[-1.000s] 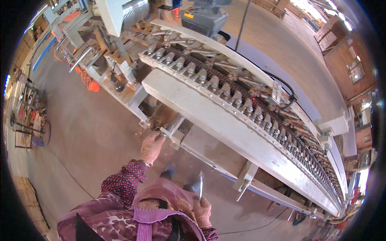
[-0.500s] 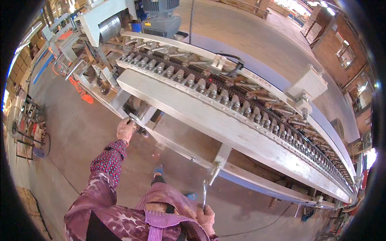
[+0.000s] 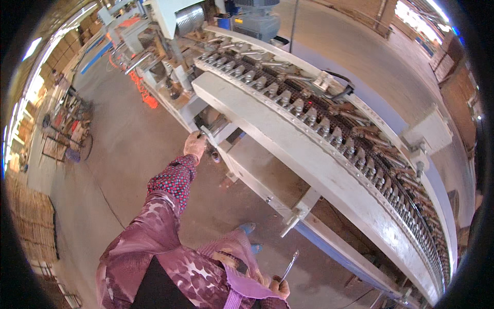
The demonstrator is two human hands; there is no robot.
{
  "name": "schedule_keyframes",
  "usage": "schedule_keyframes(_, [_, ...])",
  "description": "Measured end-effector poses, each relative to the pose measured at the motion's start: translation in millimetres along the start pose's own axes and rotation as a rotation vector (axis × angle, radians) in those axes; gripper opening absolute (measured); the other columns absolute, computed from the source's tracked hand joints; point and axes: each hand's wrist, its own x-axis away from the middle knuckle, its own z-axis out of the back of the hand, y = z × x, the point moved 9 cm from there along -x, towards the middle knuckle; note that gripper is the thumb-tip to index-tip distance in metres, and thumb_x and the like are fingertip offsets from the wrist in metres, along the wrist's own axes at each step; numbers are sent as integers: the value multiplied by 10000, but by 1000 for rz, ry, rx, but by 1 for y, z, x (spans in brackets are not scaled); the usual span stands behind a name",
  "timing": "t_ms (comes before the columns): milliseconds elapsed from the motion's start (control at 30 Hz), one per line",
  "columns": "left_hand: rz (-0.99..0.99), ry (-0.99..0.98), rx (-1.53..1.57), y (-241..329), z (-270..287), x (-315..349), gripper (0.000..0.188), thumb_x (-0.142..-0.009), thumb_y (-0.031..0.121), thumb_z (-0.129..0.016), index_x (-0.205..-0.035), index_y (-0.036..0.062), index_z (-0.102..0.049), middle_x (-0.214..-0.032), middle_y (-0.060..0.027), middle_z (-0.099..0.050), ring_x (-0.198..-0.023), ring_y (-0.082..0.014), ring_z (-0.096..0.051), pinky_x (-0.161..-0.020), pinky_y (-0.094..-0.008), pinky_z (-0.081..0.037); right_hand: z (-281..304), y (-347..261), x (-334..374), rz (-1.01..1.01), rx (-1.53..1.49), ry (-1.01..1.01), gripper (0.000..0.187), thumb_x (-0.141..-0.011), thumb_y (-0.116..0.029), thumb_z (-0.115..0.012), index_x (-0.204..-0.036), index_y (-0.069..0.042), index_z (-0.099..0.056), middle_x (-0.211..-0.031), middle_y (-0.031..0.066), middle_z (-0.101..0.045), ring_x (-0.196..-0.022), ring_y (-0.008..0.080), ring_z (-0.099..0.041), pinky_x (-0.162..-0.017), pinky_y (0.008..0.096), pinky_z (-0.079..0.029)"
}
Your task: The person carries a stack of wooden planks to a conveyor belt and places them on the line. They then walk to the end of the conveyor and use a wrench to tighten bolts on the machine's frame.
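A long metal machine (image 3: 257, 121) carries a row of spring-loaded metal pieces (image 3: 298, 106) along a dark chain. My left hand (image 3: 194, 147), in a pale work glove, reaches out to the near side of its frame. The fingers are curled at the end of a metal plate (image 3: 210, 138); what lies inside the grip is hidden. Low in front of my body, my right hand (image 3: 279, 287) holds a silver wrench (image 3: 290, 264), its free end tilted up. The wrench is apart from the threaded rod (image 3: 289, 226) under the frame's crossbar. Purple cloth partly covers the right hand.
A grey motor (image 3: 257, 23) and a metal roller (image 3: 189, 21) stand at the machine's far end. Orange material (image 3: 144, 92) hangs beside it. A cluttered rack (image 3: 69, 126) and a stack of thin boards (image 3: 32, 221) are on the left.
The view has turned, shifting the machine rightward. My right hand has drawn the wrench back from the rod end toward my body. My left hand stays at the same spot on the frame.
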Motion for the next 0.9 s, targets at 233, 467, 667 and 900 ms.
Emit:
schedule_keyframes(233, [-223,63,-266,-36,27,-20,346,-857,299,-508,-1038,15,-586,-1028,-210,-595,-988,-367,-550,-846,-417,-429,-47,-13,-14,-68,-68,-247,153,-788,-75,-582,-921,-17,-629,-691,17,-591,-581,98,-532,-537,262,-447])
schedule_keyframes(467, [-141,-59,-108,-51,18,-32,399,-894,378,-466,-945,9,-609,-887,-184,-618,-891,-340,-579,-803,-414,-440,-83,-82,-10,-64,158,-273,200,-769,-126,-572,-912,-9,-652,-676,74,-618,-527,130,-553,-482,278,-444])
schedule_keyframes(667, [134,-85,123,-12,6,11,516,-918,448,-450,-977,-32,-631,-891,-162,-660,-827,-244,-609,-777,-399,-451,-70,-100,0,-104,346,-208,219,-791,-120,-550,-945,-6,-655,-792,96,-662,-743,148,-606,-679,293,-486])
schedule_keyframes(900, [-88,-730,485,75,-105,214,423,-963,326,-414,-1237,3,-429,-1260,-126,-456,-1138,-256,-463,-972,-385,-369,-28,-86,6,107,254,42,230,-802,-277,-591,-881,-81,-681,-760,166,-636,-714,318,-625,-647,400,-480])
